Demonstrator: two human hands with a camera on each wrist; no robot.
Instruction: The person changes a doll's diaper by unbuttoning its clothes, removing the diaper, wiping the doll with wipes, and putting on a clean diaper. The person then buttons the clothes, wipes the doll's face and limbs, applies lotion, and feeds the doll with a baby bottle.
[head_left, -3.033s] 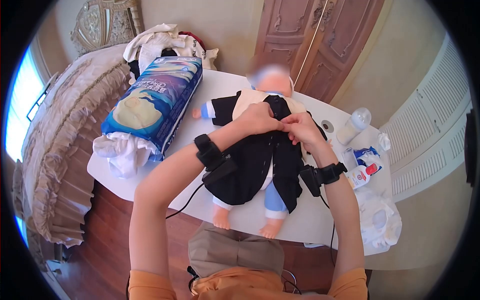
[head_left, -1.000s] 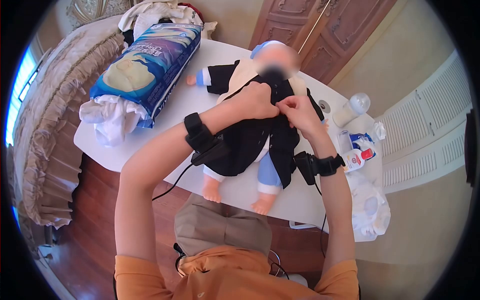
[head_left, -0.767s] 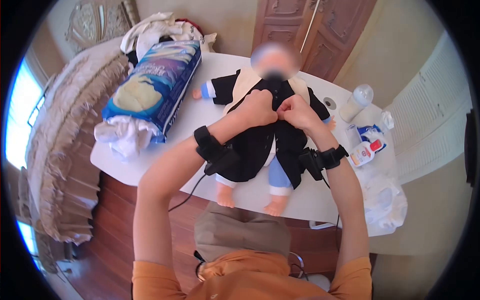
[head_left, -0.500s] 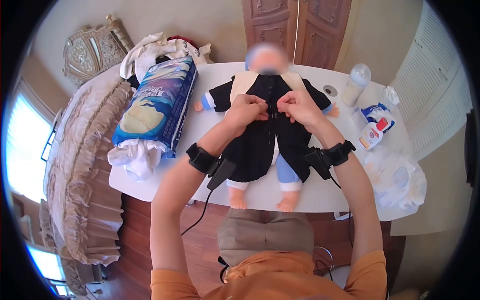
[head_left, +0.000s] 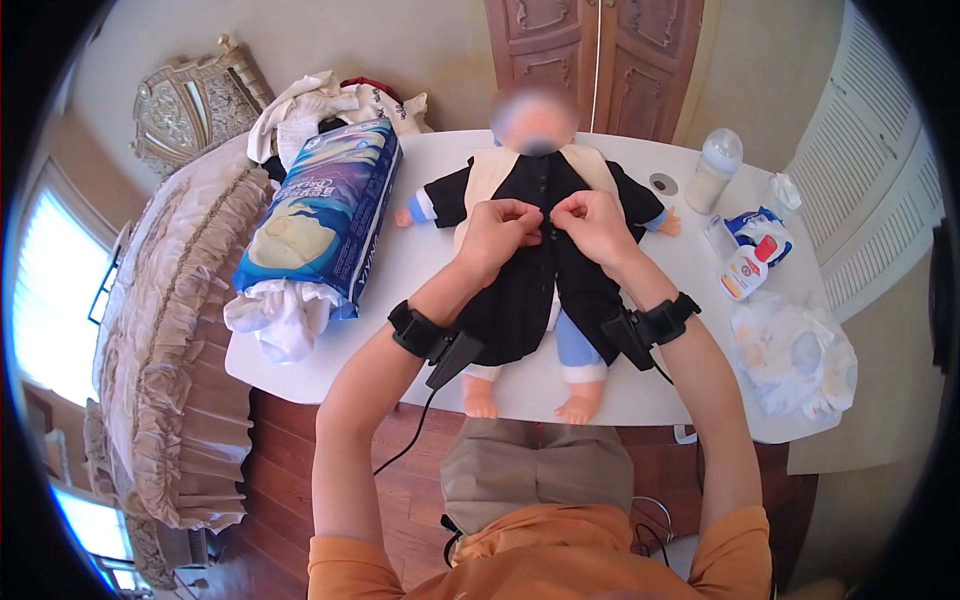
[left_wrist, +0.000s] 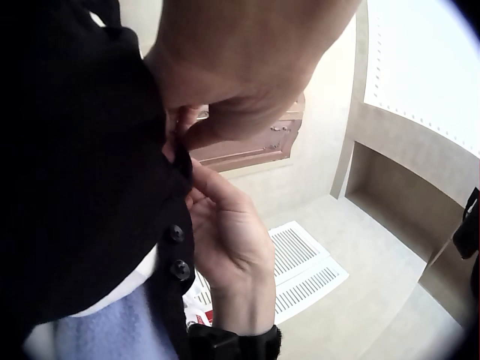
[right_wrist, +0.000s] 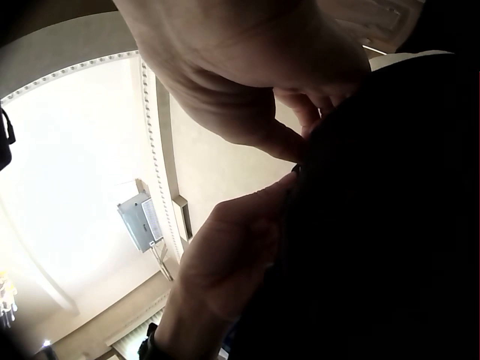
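Note:
A baby doll (head_left: 581,402) lies on its back on the white table, its feet toward the person. Over its blue and white clothes it wears a black coat (head_left: 515,315) with cream shoulder panels and a row of dark buttons (left_wrist: 178,268) down the front. My left hand (head_left: 494,236) pinches one front edge of the coat at chest height. Opposite it, my right hand (head_left: 598,226) pinches the other edge, the fingertips of both hands nearly meeting. Below the hands the coat hangs apart over the legs. Fingers and dark cloth hide the button between them.
Left of the doll lies a blue diaper pack (head_left: 318,215) with white diapers spilling out. On the right stand a baby bottle (head_left: 714,172), a red-capped lotion bottle (head_left: 745,270), a blue wipes packet (head_left: 768,235) and a crumpled diaper (head_left: 795,355). A ruffled bed (head_left: 180,370) adjoins the left side.
The hands, together three seconds ago, were slightly apart half a second ago and are now closer again along the coat's front. The head view has turned, so the doll appears straighter.

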